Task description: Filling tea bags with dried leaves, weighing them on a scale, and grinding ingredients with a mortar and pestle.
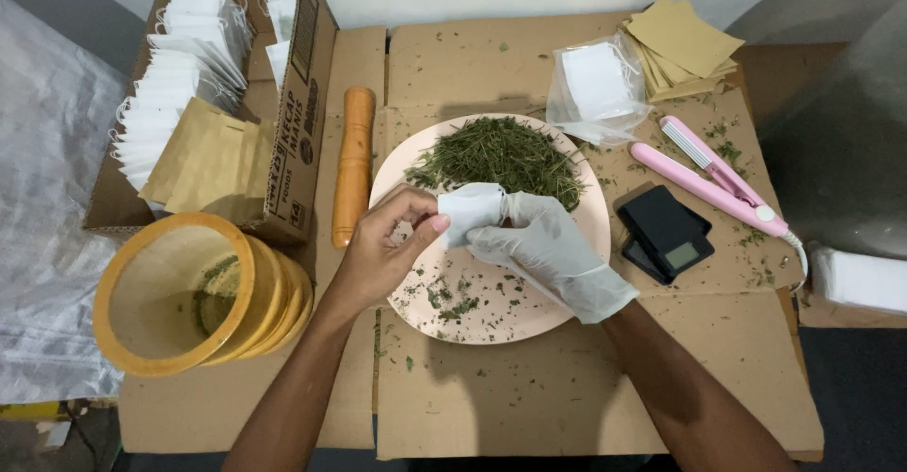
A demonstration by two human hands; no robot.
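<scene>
My bare left hand (383, 245) and my right hand (548, 250), which wears a white glove, both pinch a small white filter bag (468, 209) above a pale pink plate (567, 307). A heap of dried green herb (501, 155) lies on the far half of the plate. Loose herb crumbs are scattered over the near half. The bag hangs between my fingertips, just in front of the herb heap.
A cardboard box (298, 103) at left holds white bags and brown pouches. Beside it lie an orange wooden pestle (354, 165) and a yellow mortar (179, 292). At right are a pink heat sealer (713, 177), a black pocket scale (666, 231), a plastic bag of filter bags (595, 89) and brown pouches (680, 47).
</scene>
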